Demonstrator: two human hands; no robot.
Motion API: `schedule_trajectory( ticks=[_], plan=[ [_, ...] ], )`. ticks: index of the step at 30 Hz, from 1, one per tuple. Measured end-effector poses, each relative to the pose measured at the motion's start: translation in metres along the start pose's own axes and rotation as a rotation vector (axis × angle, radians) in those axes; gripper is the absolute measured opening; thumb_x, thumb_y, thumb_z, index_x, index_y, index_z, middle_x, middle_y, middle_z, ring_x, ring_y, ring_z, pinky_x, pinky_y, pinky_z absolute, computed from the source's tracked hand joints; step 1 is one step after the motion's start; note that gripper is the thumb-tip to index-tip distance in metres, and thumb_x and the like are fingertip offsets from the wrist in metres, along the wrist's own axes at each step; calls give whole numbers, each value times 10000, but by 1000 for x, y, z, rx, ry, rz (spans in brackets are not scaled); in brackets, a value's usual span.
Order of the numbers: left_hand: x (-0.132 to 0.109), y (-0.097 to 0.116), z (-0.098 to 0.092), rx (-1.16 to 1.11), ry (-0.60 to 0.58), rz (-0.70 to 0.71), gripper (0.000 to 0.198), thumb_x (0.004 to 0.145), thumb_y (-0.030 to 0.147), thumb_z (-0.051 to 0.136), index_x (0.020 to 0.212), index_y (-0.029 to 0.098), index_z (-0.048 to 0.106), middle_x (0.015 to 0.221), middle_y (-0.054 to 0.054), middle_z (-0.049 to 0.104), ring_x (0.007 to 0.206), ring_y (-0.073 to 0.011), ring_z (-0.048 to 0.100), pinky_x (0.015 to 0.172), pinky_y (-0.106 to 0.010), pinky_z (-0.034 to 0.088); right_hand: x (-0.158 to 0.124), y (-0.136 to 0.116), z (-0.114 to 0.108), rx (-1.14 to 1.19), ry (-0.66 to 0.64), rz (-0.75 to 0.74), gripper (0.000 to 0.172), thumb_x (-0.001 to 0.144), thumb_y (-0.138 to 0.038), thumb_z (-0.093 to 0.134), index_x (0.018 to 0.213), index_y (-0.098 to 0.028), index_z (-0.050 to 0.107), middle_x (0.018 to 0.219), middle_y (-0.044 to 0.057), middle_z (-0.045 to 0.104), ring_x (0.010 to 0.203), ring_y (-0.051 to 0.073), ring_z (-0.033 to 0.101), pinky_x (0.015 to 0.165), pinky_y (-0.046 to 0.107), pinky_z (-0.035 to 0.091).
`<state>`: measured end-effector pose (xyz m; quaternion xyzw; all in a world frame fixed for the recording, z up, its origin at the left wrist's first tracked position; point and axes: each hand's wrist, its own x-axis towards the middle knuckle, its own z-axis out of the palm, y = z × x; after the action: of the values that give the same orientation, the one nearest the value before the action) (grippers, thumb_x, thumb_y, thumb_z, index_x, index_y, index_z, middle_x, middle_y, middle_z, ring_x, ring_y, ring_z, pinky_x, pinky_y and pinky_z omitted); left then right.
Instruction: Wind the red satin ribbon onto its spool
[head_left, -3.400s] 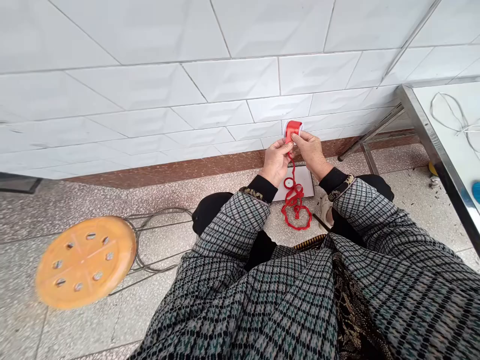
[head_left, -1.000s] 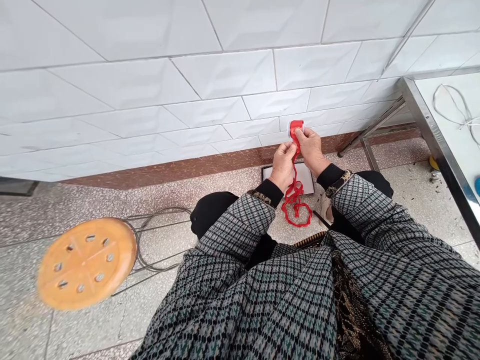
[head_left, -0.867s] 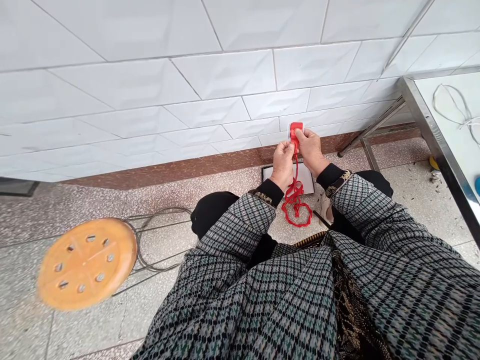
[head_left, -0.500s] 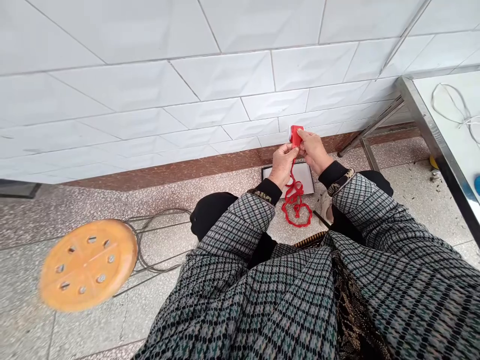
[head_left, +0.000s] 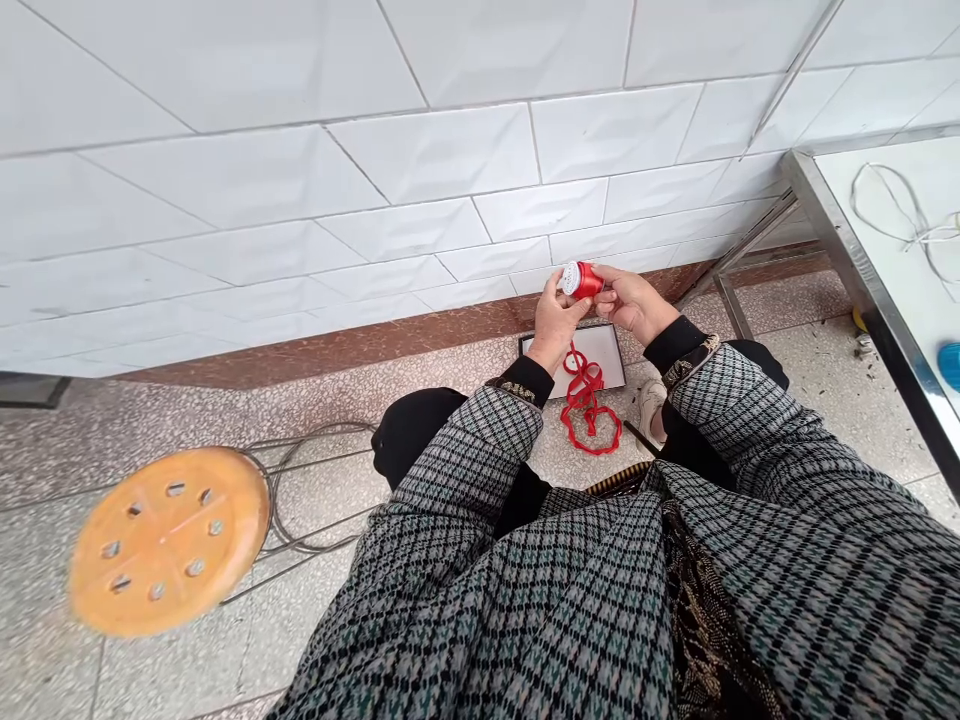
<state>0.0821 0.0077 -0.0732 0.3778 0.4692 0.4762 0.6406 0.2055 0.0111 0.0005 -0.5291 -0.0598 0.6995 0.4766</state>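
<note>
Two hands meet out past the knees, in front of a white tiled wall (head_left: pixel 300 170). We see the left hand (head_left: pixel 553 322) and the right hand (head_left: pixel 636 303) both closed on a red ribbon spool (head_left: pixel 583 280). The spool is held up in the air, on its side, with its white end turned to the left. Each grip is snug, with the fingers curled on the spool.

A loose red ribbon (head_left: pixel 590 415) hangs down from the hands. It lies in loops on the speckled floor (head_left: pixel 450 370), partly on a flat white board (head_left: pixel 611 352) by the wall. A brown strip runs along the foot of the wall.

To the left stands an orange stool (head_left: pixel 166 540) with bare floor around it. To the right, the shiny metal edge of a table (head_left: pixel 874 300) is near the right arm. A white cord (head_left: pixel 926 235) lies on the table.

We think the spool's white end has print on it, but it is too small to read.
</note>
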Motion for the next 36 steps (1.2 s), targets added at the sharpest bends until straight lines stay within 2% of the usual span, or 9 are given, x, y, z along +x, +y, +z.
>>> schedule_trajectory(
  ticks=[3,6,14,20,22,26,30,33,36],
  plan=[
    [3,3,-7,8,-159,38,873,650,99,869,1455,206,548,957,1,736,737,-116,604,755,-258,475,-4,-7,-5,-44,-40,82,239,1100,-137,489,876,-158,569,526,-83,492,333,-7,268,342,89,218],
    [3,6,-9,7,-193,79,755,623,143,887,1322,172,604,1084,-39,737,850,-131,640,817,-265,497,-8,-9,-8,-83,-54,85,258,1113,-150,483,866,-161,556,522,-94,462,336,-6,264,351,94,214],
    [-4,15,-3,-168,-181,-139,464,665,267,910,1016,187,616,771,60,613,609,-72,498,617,-241,412,-15,5,-9,-349,-143,-182,242,1041,-113,614,801,-133,596,456,-106,419,378,19,282,394,135,207],
    [-11,17,0,-112,-40,-128,851,749,101,839,1516,184,479,731,74,618,673,-100,582,728,-251,446,-8,10,-2,-443,82,-365,382,1022,-87,604,667,-176,491,408,-106,389,355,24,275,396,169,206],
    [-12,15,2,-90,-32,-115,926,772,59,796,1601,168,398,694,89,587,668,-100,568,758,-254,448,-6,10,-2,-410,96,-349,402,1034,-110,589,665,-195,453,405,-112,359,357,28,265,398,173,202],
    [-9,11,1,-86,-44,-141,845,768,54,765,1560,129,483,738,53,624,720,-112,593,800,-264,463,-5,9,-5,-380,85,-277,382,1037,-120,576,679,-195,468,409,-106,349,371,36,273,399,176,195],
    [-5,9,-6,-48,-169,-154,910,697,132,830,1549,149,511,862,1,701,767,-135,621,825,-299,481,-5,6,-9,-345,53,-191,276,1035,-104,562,763,-149,569,443,-102,388,375,31,248,395,166,190],
    [-6,8,-10,-37,-279,-109,823,640,214,875,1418,143,618,972,-38,735,821,-148,645,832,-304,492,-7,7,-11,-340,36,-138,276,1043,-121,574,768,-142,590,445,-99,390,382,33,249,399,162,190],
    [-8,10,-10,-52,-247,-97,703,575,235,907,1238,156,685,1007,-44,745,843,-147,664,816,-284,514,-10,10,-12,-346,49,-143,377,1031,-128,611,669,-170,513,415,-101,350,387,42,245,401,180,169]
  ],
)
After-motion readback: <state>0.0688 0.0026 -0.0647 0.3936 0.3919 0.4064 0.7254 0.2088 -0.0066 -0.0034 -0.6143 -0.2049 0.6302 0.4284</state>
